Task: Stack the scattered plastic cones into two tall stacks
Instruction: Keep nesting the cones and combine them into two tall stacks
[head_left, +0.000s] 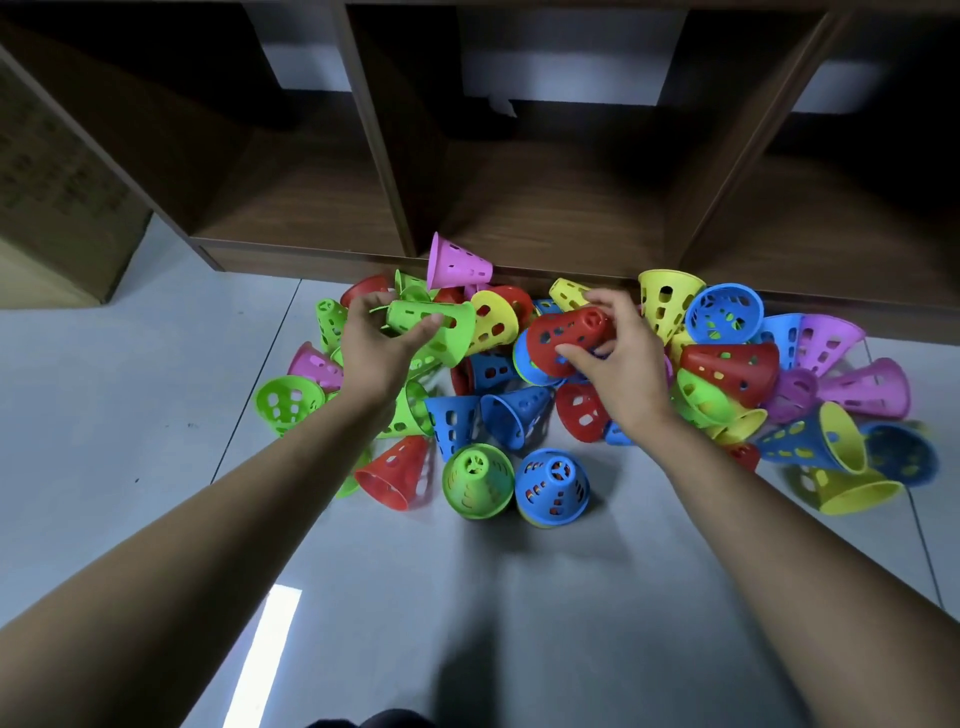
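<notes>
Our left hand (379, 345) grips a green cone (444, 325), our right hand (618, 358) a red cone (566, 335). Both lie sideways beyond the upright blue cone (551, 486).

Left hand (376, 343) grips a green cone (434, 325) lying sideways; right hand (618, 353) holds a red cone (569, 332) above a blue one. Mixed cone pile (727, 374) on grey floor (156, 395) against a wooden shelf unit (519, 208). Two upright cones, green (477, 480) and blue (551, 486), nearest.

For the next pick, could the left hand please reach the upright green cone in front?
Probably yes: the upright green cone stands uncovered on the floor, though the left hand grips a sideways green cone.
</notes>
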